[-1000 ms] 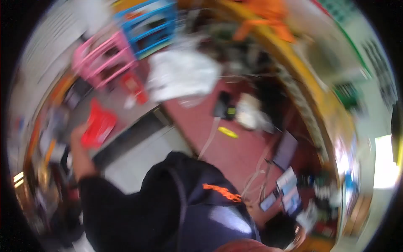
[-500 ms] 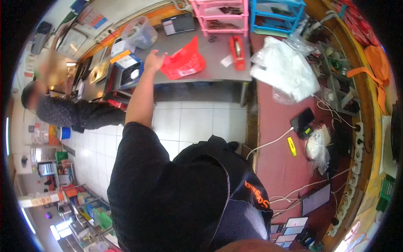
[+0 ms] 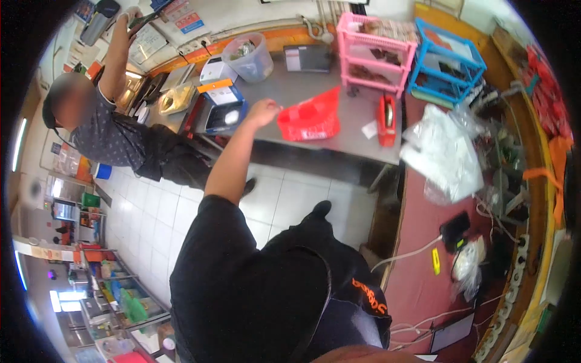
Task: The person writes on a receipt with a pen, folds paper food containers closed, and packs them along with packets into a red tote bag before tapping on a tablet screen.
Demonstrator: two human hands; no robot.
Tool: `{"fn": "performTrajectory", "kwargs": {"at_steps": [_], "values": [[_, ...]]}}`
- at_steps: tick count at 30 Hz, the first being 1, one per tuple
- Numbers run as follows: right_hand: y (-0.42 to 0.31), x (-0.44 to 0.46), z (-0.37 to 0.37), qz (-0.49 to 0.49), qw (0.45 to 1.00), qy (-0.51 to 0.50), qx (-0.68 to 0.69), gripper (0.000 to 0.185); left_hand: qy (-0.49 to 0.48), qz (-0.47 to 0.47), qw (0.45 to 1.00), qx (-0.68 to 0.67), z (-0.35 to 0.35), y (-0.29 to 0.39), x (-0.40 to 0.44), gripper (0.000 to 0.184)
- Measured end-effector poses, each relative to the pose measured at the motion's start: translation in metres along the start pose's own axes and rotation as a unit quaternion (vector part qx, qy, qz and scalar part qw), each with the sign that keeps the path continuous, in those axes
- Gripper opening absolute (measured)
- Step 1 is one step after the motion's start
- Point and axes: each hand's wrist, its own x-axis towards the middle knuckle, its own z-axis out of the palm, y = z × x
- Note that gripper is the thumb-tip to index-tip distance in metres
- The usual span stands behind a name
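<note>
My left hand (image 3: 264, 113) reaches forward over the metal counter, its arm coming out of a black sleeve. Its fingers are closed at the left upper edge of a red plastic bag (image 3: 311, 117) with pale print. The bag stands upright near the counter's front edge, one corner peaking at its right. To its right are a red tape dispenser (image 3: 387, 120) and a small white paper (image 3: 370, 129). Left of the hand, an open box (image 3: 226, 116) with an orange and white flap holds a white object. My right hand is out of view.
Another person (image 3: 130, 136) stands at the left with an arm raised. A clear tub (image 3: 249, 60), a pink rack (image 3: 375, 51) and a blue rack (image 3: 446, 63) line the counter's back. White plastic bags (image 3: 445, 154), a phone (image 3: 455, 232) and cables lie on the red surface.
The view has shifted, so the counter sits lower and further right. My left hand stays at the bag's left edge, and the bag keeps its place. The other person's raised arm now shows.
</note>
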Motion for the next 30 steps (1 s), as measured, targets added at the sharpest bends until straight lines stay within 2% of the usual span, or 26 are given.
{"fn": "performTrajectory", "kwargs": {"at_steps": [2, 3, 4, 5, 6, 7, 8, 9, 10, 11, 12, 13, 14, 15, 16, 17, 19, 20, 22, 23, 25, 26, 27, 28, 29, 30], "values": [[-0.029, -0.009, 0.041, -0.014, 0.998, 0.020, 0.052, 0.050, -0.051, 0.018, 0.998, 0.034, 0.002, -0.007, 0.021, 0.057], [-0.064, -0.008, 0.067, -0.023, 0.996, 0.025, 0.078, 0.049, -0.078, -0.002, 0.997, 0.018, 0.001, -0.004, 0.021, 0.062], [-0.131, -0.006, 0.097, -0.030, 0.994, 0.029, 0.101, 0.049, -0.117, 0.014, 0.993, 0.009, -0.006, 0.004, 0.020, 0.070], [-0.204, -0.002, 0.136, -0.022, 0.980, -0.063, 0.189, 0.046, -0.135, 0.039, 0.989, 0.054, -0.014, 0.013, 0.015, 0.072], [-0.269, -0.004, 0.172, -0.078, 0.969, -0.163, 0.167, 0.044, -0.188, 0.038, 0.981, 0.003, -0.018, 0.013, 0.021, 0.071], [-0.309, -0.009, 0.217, -0.093, 0.957, -0.218, 0.165, 0.039, -0.238, 0.041, 0.970, 0.010, -0.010, 0.003, 0.032, 0.073], [-0.357, -0.015, 0.261, -0.196, 0.921, -0.302, 0.148, 0.032, -0.285, 0.047, 0.957, 0.018, -0.007, -0.002, 0.042, 0.075], [-0.407, -0.033, 0.302, -0.228, 0.887, -0.358, 0.185, 0.030, -0.297, 0.047, 0.954, 0.013, -0.007, -0.008, 0.053, 0.075], [-0.456, -0.053, 0.334, -0.200, 0.843, -0.459, 0.198, 0.032, -0.325, 0.080, 0.942, -0.020, -0.016, 0.001, 0.050, 0.072], [-0.492, -0.069, 0.366, -0.371, 0.793, -0.460, 0.148, 0.034, -0.357, 0.109, 0.926, -0.057, -0.015, 0.007, 0.045, 0.069], [-0.532, -0.090, 0.389, -0.446, 0.747, -0.482, 0.107, 0.035, -0.386, 0.102, 0.914, -0.069, -0.008, 0.006, 0.046, 0.069], [-0.555, -0.113, 0.418, -0.517, 0.700, -0.478, 0.116, 0.036, -0.363, 0.104, 0.926, -0.007, -0.003, 0.004, 0.052, 0.067], [-0.579, -0.136, 0.440, -0.528, 0.669, -0.518, 0.069, 0.039, -0.332, 0.110, 0.935, 0.058, 0.003, -0.001, 0.056, 0.065], [-0.585, -0.158, 0.465, -0.551, 0.657, -0.515, 0.028, 0.042, -0.349, 0.109, 0.929, 0.052, 0.012, -0.007, 0.053, 0.065], [-0.589, -0.175, 0.484, -0.576, 0.641, -0.508, -0.011, 0.045, -0.286, 0.115, 0.948, 0.086, 0.018, -0.012, 0.050, 0.065], [-0.597, -0.186, 0.489, -0.570, 0.643, -0.511, -0.022, 0.045, -0.220, 0.122, 0.961, 0.118, 0.025, -0.016, 0.047, 0.065], [-0.616, -0.202, 0.498, -0.516, 0.550, -0.552, -0.355, 0.049, -0.229, 0.126, 0.958, 0.120, 0.029, -0.018, 0.048, 0.069], [-0.612, -0.202, 0.507, -0.512, 0.547, -0.556, -0.361, 0.049, -0.229, 0.129, 0.957, 0.125, 0.030, -0.018, 0.049, 0.072], [-0.599, -0.190, 0.520, -0.465, 0.475, -0.641, -0.384, 0.047, -0.229, 0.103, 0.962, 0.103, 0.031, -0.020, 0.055, 0.076], [-0.596, -0.184, 0.520, -0.463, 0.468, -0.645, -0.389, 0.047, -0.223, 0.079, 0.968, 0.085, 0.031, -0.020, 0.056, 0.080], [-0.604, -0.173, 0.506, -0.463, 0.639, -0.590, -0.170, 0.037, -0.220, 0.057, 0.972, 0.061, 0.022, -0.015, 0.061, 0.084], [-0.605, -0.169, 0.501, -0.464, 0.636, -0.591, -0.173, 0.037, -0.211, 0.042, 0.976, 0.041, 0.020, -0.013, 0.065, 0.089], [-0.606, -0.165, 0.496, -0.396, 0.707, -0.586, 0.010, 0.033, -0.212, 0.041, 0.976, 0.038, 0.023, -0.015, 0.068, 0.089], [-0.606, -0.159, 0.491, -0.311, 0.747, -0.555, 0.192, 0.030, -0.199, 0.064, 0.977, 0.041, 0.027, -0.016, 0.071, 0.093], [-0.604, -0.152, 0.484, -0.312, 0.749, -0.553, 0.189, 0.030, -0.187, 0.089, 0.977, 0.044, 0.030, -0.016, 0.074, 0.097], [-0.601, -0.143, 0.476, -0.256, 0.748, -0.562, 0.243, 0.027, -0.191, 0.094, 0.976, 0.042, 0.032, -0.010, 0.078, 0.097]]}}
